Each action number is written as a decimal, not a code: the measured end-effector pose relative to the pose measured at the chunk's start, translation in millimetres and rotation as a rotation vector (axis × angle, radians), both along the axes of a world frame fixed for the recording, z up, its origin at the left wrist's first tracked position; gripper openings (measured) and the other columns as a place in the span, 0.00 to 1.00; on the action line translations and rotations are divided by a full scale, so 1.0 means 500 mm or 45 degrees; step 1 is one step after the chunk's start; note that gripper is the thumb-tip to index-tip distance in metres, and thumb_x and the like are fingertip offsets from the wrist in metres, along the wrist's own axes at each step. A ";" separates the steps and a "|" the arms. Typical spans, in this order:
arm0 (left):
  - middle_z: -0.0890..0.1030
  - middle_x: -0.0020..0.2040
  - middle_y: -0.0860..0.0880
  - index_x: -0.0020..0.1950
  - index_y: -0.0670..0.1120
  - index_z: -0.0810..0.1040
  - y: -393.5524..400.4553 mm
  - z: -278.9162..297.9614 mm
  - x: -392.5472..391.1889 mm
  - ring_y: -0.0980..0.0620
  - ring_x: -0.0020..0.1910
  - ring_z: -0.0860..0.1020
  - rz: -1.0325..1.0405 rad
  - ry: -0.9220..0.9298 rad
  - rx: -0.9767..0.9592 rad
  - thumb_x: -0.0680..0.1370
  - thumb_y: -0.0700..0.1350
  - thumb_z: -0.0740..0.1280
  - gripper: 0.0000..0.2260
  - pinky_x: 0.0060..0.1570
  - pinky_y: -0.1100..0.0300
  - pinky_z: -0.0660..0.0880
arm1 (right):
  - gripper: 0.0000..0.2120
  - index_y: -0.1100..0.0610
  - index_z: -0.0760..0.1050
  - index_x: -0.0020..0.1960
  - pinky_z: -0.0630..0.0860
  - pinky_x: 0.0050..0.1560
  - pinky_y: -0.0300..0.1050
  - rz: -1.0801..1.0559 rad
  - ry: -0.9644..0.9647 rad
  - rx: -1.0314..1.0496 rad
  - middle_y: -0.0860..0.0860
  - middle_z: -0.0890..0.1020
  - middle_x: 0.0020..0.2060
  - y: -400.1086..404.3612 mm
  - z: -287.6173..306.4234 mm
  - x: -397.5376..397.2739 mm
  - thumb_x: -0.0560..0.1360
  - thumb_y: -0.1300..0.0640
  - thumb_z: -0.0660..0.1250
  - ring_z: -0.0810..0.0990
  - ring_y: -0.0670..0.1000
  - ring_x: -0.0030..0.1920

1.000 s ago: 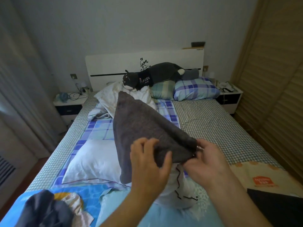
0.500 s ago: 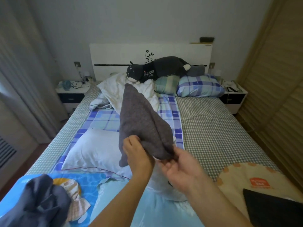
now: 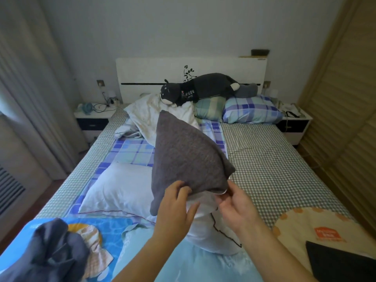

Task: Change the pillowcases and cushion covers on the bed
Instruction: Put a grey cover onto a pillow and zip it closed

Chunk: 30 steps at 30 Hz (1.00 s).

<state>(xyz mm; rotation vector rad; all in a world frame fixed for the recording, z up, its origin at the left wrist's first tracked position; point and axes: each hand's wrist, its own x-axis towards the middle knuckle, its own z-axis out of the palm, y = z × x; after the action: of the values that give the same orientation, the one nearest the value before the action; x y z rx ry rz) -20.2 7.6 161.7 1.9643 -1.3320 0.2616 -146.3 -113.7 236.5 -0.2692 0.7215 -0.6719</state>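
A dark grey cushion cover (image 3: pixel 187 157) stands up in the middle of the view, held above the bed (image 3: pixel 272 165) with one corner pointing toward the headboard (image 3: pixel 150 70). The left hand (image 3: pixel 176 208) grips its lower edge, fingers (image 3: pixel 179 187) curled and clamped on the fabric. The right hand (image 3: pixel 237 204) is at the cover's lower right corner, where a pale lining shows; its fingers look pinched on that corner, though the contact itself is partly hidden by the hand.

Directly beneath the hands lies a white cushion insert (image 3: pixel 211 231) with dark piping along its seam. To its left, a bare white pillow (image 3: pixel 120 188) rests flat on a blue plaid sheet (image 3: pixel 132 149). Farther up the bed, a crumpled white pillowcase (image 3: pixel 146 115) is heaped near the headboard, with a dark plush toy (image 3: pixel 203 88) stretched across a green plaid pillow (image 3: pixel 209 107) and a blue plaid pillow (image 3: pixel 250 109).

At the near left, a bundle of dark blue cloth (image 3: pixel 46 253) sits on a bright blue printed cover (image 3: pixel 101 224). At the near right lies a cream cushion with an orange patch (image 3: pixel 317 226). A nightstand (image 3: pixel 95 117) stands on each side of the bed.
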 end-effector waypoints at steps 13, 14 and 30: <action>0.70 0.55 0.47 0.41 0.50 0.67 0.078 -0.053 -0.051 0.48 0.56 0.69 -0.238 -0.110 0.101 0.76 0.53 0.68 0.13 0.51 0.61 0.71 | 0.11 0.63 0.85 0.49 0.84 0.45 0.52 0.335 0.043 -0.097 0.60 0.85 0.52 -0.057 -0.013 -0.046 0.77 0.60 0.65 0.86 0.58 0.47; 0.70 0.54 0.47 0.40 0.50 0.67 0.078 -0.052 -0.053 0.47 0.54 0.70 -0.206 -0.123 0.118 0.75 0.52 0.69 0.12 0.49 0.58 0.73 | 0.09 0.63 0.84 0.50 0.84 0.42 0.50 0.338 0.026 -0.116 0.61 0.85 0.51 -0.062 -0.015 -0.045 0.72 0.62 0.69 0.86 0.57 0.46; 0.66 0.76 0.45 0.78 0.55 0.62 0.082 0.061 0.096 0.40 0.72 0.69 0.609 1.322 -0.095 0.67 0.75 0.68 0.46 0.72 0.41 0.66 | 0.09 0.60 0.80 0.44 0.81 0.41 0.50 1.243 0.721 -0.697 0.57 0.81 0.38 0.064 -0.107 -0.054 0.78 0.65 0.62 0.80 0.54 0.35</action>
<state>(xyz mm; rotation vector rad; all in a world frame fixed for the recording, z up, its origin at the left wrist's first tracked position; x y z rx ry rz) 28.0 48.8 192.3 1.8730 -0.1841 -0.4433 -173.2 -81.5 183.2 -1.2570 0.8139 0.1844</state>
